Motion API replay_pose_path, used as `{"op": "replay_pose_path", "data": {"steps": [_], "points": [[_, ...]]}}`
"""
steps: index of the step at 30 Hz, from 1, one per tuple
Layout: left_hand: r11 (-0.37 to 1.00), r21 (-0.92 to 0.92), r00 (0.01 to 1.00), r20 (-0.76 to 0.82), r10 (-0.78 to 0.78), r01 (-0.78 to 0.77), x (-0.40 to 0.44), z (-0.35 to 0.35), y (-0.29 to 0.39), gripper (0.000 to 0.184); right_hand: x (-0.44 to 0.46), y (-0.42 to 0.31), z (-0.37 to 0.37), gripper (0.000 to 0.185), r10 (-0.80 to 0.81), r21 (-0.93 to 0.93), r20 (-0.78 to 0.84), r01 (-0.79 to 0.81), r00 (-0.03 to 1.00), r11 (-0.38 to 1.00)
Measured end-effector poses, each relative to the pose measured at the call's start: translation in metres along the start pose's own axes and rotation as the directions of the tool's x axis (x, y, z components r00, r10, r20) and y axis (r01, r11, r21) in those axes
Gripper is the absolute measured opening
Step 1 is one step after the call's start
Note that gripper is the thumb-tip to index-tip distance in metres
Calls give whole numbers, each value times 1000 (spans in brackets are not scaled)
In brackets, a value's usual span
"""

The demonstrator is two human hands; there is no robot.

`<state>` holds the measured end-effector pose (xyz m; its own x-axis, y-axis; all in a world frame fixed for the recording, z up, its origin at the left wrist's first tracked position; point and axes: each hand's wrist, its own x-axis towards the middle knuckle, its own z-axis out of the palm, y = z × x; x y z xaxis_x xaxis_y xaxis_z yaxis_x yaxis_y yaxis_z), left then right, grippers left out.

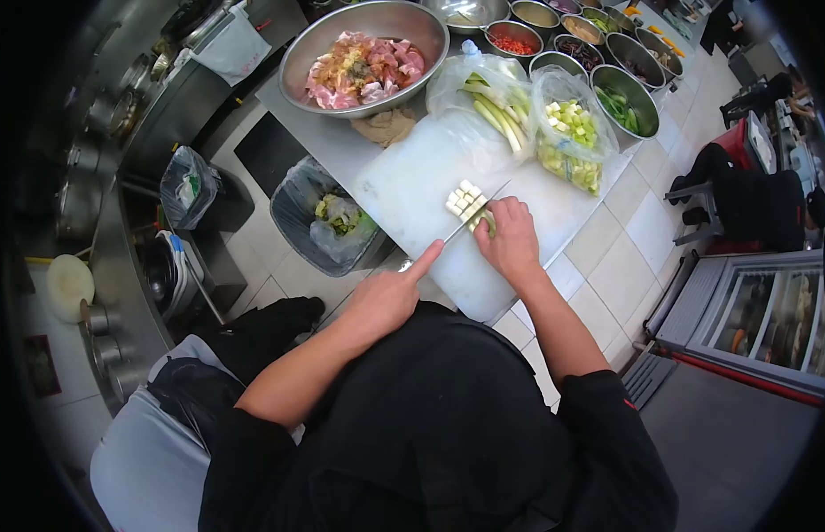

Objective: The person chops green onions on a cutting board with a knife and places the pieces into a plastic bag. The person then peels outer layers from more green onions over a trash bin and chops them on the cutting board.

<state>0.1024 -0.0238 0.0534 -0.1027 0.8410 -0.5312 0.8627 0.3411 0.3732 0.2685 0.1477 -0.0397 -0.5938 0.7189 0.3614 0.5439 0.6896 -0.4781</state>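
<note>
My left hand (383, 300) is closed around a knife, its index finger stretched along the back of the blade (453, 232). The knife lies across a small bunch of scallions on the white cutting board (403, 199). My right hand (512, 238) is closed on the uncut green part of the scallions (488, 222), close beside the blade. On the far side of the blade sit short, pale cut scallion pieces (464, 199). Just beyond them, a clear bag holds long scallion stalks (501, 113). Next to it stands another bag of cut scallions (569, 133).
A large steel bowl of raw seasoned meat (363, 71) stands at the back left beside a brown cloth (386, 127). Several steel bowls of ingredients (627, 105) line the back right. A lined bin (319, 217) is left of the board. Another person (767, 208) is at the right.
</note>
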Motion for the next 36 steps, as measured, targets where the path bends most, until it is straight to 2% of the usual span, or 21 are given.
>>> {"op": "replay_pose_path", "data": {"steps": [5,8,14,17,22,26,29,32,36], "points": [[999,34,1000,-4,2,-2,4,-14,7,84,0,10,3,26,-24,37,-50,25,998,999],[999,37,1000,-6,-12,12,-3,-17,10,84,2,-3,-16,29,-12,-3,8,12,1000,1000],[996,28,993,81,-81,79,-13,-16,13,85,-13,2,-19,34,-188,105,33,183,982,977],[999,14,998,37,-41,40,-6,-1,4,85,-14,6,-16,35,-219,168,39,210,975,963],[999,14,999,18,-38,38,16,-10,13,83,-12,8,-11,32,-187,134,75,176,979,975],[1000,-21,999,-53,-8,7,-12,-21,16,82,-7,-10,-36,30,-108,65,83,102,991,993],[999,-13,998,-57,-35,35,-27,-26,18,79,-17,8,-28,27,-162,81,122,153,979,985],[998,33,998,-25,-57,58,-34,-19,22,80,-18,5,-32,24,-158,53,38,156,987,986],[993,78,995,40,-87,84,-38,-12,30,79,-22,12,-24,23,-149,86,17,147,989,985]]}}
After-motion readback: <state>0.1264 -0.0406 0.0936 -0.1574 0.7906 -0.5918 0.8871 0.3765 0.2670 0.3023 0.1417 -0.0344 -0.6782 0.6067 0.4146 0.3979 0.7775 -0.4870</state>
